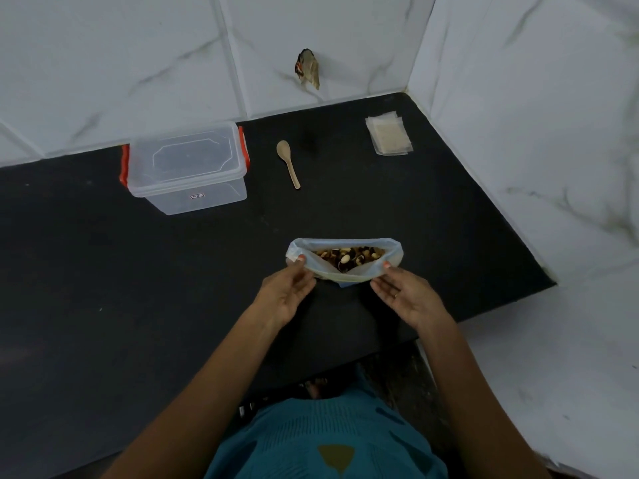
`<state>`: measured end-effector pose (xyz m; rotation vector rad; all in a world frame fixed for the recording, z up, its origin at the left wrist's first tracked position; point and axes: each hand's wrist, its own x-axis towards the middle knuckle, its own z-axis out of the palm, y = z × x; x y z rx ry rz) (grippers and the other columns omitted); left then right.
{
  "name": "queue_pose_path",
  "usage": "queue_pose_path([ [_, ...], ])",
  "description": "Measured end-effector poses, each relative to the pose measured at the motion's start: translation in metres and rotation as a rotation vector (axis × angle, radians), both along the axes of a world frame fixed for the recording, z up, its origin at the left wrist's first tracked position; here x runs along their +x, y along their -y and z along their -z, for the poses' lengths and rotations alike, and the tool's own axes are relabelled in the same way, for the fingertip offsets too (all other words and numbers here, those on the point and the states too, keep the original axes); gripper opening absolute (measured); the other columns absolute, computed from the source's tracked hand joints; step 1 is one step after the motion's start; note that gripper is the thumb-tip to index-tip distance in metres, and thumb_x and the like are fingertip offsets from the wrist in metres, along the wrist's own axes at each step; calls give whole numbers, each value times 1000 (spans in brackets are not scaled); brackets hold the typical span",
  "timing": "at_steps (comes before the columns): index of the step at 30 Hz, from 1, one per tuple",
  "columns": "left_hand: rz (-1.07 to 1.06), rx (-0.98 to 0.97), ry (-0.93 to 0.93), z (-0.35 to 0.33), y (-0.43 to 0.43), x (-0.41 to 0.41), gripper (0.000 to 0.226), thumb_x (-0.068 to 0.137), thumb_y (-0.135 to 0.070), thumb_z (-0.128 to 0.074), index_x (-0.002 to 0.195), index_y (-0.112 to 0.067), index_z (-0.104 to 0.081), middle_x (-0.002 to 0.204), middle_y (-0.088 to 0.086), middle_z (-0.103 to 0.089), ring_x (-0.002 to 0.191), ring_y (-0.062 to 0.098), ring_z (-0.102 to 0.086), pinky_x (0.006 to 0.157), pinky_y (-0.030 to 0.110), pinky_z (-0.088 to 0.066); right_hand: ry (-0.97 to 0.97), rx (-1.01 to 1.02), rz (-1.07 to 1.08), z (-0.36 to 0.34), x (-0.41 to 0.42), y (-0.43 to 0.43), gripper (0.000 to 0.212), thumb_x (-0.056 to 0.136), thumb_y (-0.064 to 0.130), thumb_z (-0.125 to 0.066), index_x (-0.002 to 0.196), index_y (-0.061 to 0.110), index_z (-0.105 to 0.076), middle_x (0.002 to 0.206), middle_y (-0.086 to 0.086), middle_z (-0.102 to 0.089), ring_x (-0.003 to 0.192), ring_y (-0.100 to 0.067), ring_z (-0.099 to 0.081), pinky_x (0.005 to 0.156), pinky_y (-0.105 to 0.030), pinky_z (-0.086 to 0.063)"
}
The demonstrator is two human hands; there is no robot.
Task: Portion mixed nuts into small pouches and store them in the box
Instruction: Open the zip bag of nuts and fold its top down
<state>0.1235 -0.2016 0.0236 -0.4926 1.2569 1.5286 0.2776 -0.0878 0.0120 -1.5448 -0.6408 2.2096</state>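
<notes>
The grip of left hand (287, 293) and right hand (404, 299) pinches the open bag (394, 252) rim, mid-bench (138, 288). Spoon (288, 164) lies at 11 o'clock, handle toward 5, nearer the left hand; pouches (389, 133) at 1, nearer the right.

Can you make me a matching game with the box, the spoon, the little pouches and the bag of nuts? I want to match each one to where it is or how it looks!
Things:
1. box
2. spoon
3. pouches
4. bag of nuts

Clues:
A. pinched open by the left hand and right hand
B. stacked flat, far right
C. see-through, lid on, orange clips
D. wooden, lying untouched

Pairs: 1-C, 2-D, 3-B, 4-A
</notes>
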Motion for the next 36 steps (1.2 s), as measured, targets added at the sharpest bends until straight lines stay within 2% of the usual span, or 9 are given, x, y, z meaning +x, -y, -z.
queue_pose_path([
  [6,-11,116,68,1,1,-6,15,93,-3,-46,106,-2,-55,114,18,-59,114,28,-55,91,40,-46,-231,-127,70,3,3,-5,22,92,-1,-44,111,6,-52,100,-13,-62,88,-21,-62,95,-45,-42],
  [10,-130,262,83,8,-1,7,32,97,-4,-37,129,-2,-44,122,19,-54,128,29,-44,106,44,-33,-404,-161,171,9,-2,0,53,53,-12,-77,100,4,-57,95,-16,-67,88,-25,-68,93,-48,-42],
  [12,-189,346,142,12,-2,12,36,98,-6,-35,133,-2,-40,124,21,-53,129,30,-43,106,48,-31,-450,-187,228,8,-6,6,38,68,-9,-67,102,1,-55,99,-19,-63,108,-28,-57,88,-47,-41],
  [15,-269,397,225,14,-5,13,35,100,-16,-35,130,-2,-43,113,20,-57,122,30,-48,104,46,-35,-456,-231,342,10,-11,9,21,94,4,-36,104,-2,-53,103,-20,-59,106,-29,-53,93,-42,-39],
  [20,-14,339,73,13,-4,7,56,90,-52,-42,126,-10,-48,121,12,-56,115,24,-52,102,38,-38,-478,-199,277,5,-7,7,18,67,2,-56,85,4,-52,79,-9,-52,78,-18,-51,83,-32,-43],
  [22,70,251,16,12,-4,4,36,91,-28,-54,122,-12,-48,114,10,-57,106,22,-55,95,37,-42,-382,-120,123,2,-6,5,19,71,1,-62,84,8,-50,73,-6,-51,71,-14,-50,79,-29,-45],
  [25,132,115,-9,12,-1,-1,30,86,0,-54,114,-7,-50,105,12,-58,97,22,-58,86,36,-47,-61,115,-34,-1,-10,3,11,89,-1,-49,95,6,-54,92,-12,-60,91,-22,-61,79,-33,-51],
  [30,384,-90,-209,9,7,-10,47,84,-1,-59,126,-4,-39,118,15,-52,96,21,-60,71,29,-54,352,430,-233,5,-8,1,30,87,8,-56,117,6,-50,111,-11,-56,98,-20,-59,73,-28,-53],
  [36,536,-332,-743,6,1,-15,53,81,-12,-65,122,-12,-31,116,5,-34,100,18,-46,85,30,-47,590,708,-265,9,-7,-4,42,81,25,-65,117,10,-50,116,-9,-52,99,-19,-57,83,-38,-53],
])
